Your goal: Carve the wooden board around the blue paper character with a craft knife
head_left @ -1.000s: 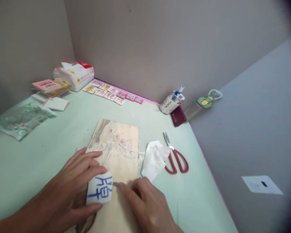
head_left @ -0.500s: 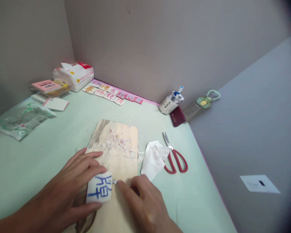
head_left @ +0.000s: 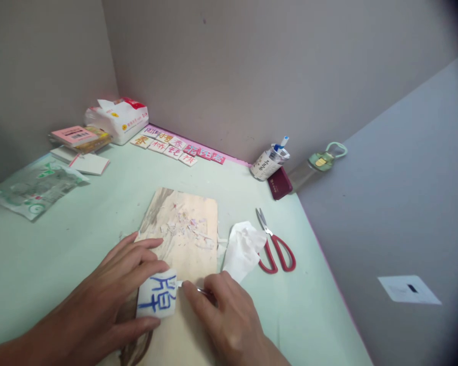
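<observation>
A white square block with a blue character drawn on it lies on the wooden board. My left hand grips it from the left, thumb at its near edge and fingers along its far side. My right hand is closed round a slim carving knife, most of which my fingers cover. Its pale tip meets the block's right edge or sits just beside it. Farther up the board, small white and reddish shavings are scattered.
Right of the board lie a crumpled tissue and red-handled scissors. At the back stand lettered tiles, a tissue pack, a pen cup and a bottle. A plastic bag rests at left.
My right hand has shifted slightly, and more of the knife's metal shaft shows between its fingers. My left hand and the block have stayed in place.
</observation>
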A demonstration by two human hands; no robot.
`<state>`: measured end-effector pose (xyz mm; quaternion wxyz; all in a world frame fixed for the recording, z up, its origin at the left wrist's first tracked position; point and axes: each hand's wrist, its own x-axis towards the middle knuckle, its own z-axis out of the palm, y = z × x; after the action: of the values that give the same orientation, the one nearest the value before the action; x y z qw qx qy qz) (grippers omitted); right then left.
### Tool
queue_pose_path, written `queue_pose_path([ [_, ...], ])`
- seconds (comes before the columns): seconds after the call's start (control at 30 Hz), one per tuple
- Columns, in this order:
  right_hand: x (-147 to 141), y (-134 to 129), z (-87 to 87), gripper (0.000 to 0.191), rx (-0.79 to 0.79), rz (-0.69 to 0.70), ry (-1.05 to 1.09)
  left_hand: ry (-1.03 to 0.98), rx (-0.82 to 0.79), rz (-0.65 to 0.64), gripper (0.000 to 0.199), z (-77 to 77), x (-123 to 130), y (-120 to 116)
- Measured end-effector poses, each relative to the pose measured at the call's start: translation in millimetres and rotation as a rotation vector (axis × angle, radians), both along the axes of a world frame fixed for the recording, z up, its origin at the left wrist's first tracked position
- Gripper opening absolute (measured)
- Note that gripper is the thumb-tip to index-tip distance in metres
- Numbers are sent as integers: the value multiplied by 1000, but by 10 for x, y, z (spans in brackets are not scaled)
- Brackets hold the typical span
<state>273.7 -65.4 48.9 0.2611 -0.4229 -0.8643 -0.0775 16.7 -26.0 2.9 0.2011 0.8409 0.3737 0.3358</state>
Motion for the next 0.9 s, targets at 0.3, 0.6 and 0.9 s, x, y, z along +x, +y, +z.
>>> queue_pose_path([
  [0.3,107,135,63,34,-56,118,-19,4,-7,-15,52,-62,-17,-1],
  [0.6,240,332,136,32,-234,224,-8,19,-3,-13,56,-35,-13,-1],
  [0.9,282,273,133,31,-404,240,48,7,-9,-26,59,-25,-14,25],
])
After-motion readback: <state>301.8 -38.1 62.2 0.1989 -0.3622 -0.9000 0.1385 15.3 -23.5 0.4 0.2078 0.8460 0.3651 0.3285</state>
